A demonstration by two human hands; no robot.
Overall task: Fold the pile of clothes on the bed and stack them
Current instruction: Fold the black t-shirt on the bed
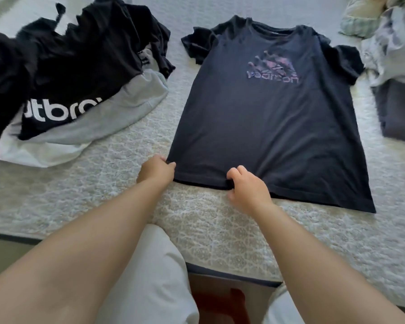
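A dark navy T-shirt (pixel 267 127) lies spread flat, front side up, on the pale patterned bedcover (pixel 126 206), its collar toward the far side of the bed and its hem toward the person. A faded purple and pink logo with lettering (pixel 272 69) sits on the chest, and both short sleeves are spread out to the sides. The left hand (pixel 156 170) grips the near left corner of the hem, its fingers curled around the edge of the cloth. The right hand (pixel 248 185) pinches the hem nearer the middle, fingers bent and bunching a small fold of the fabric against the bed. Both bare forearms reach in from the bottom of the view. To the left of the shirt, apart from it, sits the unfolded pile of clothes (pixel 80 66): a black garment with white lettering (pixel 61 111) lies on top of a grey garment (pixel 131 101), with a white piece (pixel 40 153) showing under them at the near edge. To the right of the shirt, just beside its sleeve, a dark grey folded item (pixel 400 113) rests on the bed. Beyond it, in the far right corner, is a rumpled heap of light patterned cloth (pixel 388 31). The person's light-coloured trousers (pixel 150 277) show at the bottom, against the bed's edge.
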